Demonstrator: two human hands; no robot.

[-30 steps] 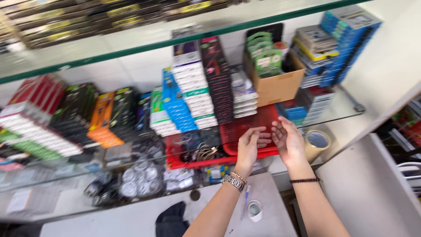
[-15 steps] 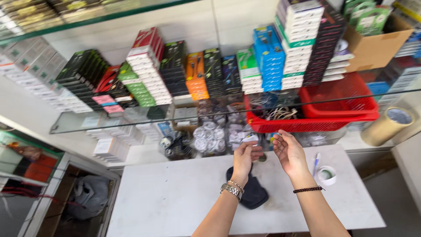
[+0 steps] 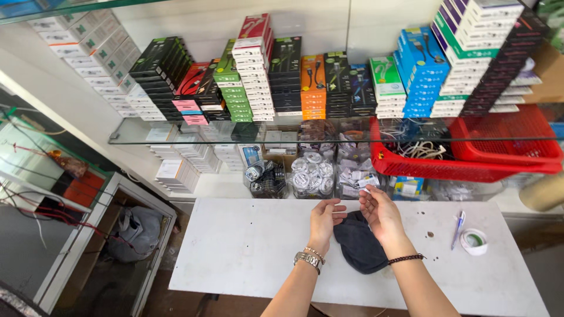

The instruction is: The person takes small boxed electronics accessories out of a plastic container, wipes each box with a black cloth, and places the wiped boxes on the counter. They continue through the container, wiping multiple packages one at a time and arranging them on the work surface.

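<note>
We see both hands over a white surface [image 3: 235, 246]. Our left hand [image 3: 325, 218] and right hand [image 3: 380, 212] are close together above a dark cloth pouch [image 3: 359, 246], fingers [image 3: 370, 196] loosely curled, nothing clearly gripped. Pen [image 3: 458, 226] and tape roll [image 3: 473, 240] lie to the right. Behind: glass shelf [image 3: 176, 138] with stacked boxes [image 3: 252, 70], red basket [image 3: 435, 167] of cables.

Both hands raised close together, left [image 3: 326, 216] and right [image 3: 380, 210], fingers loosely curled.
</note>
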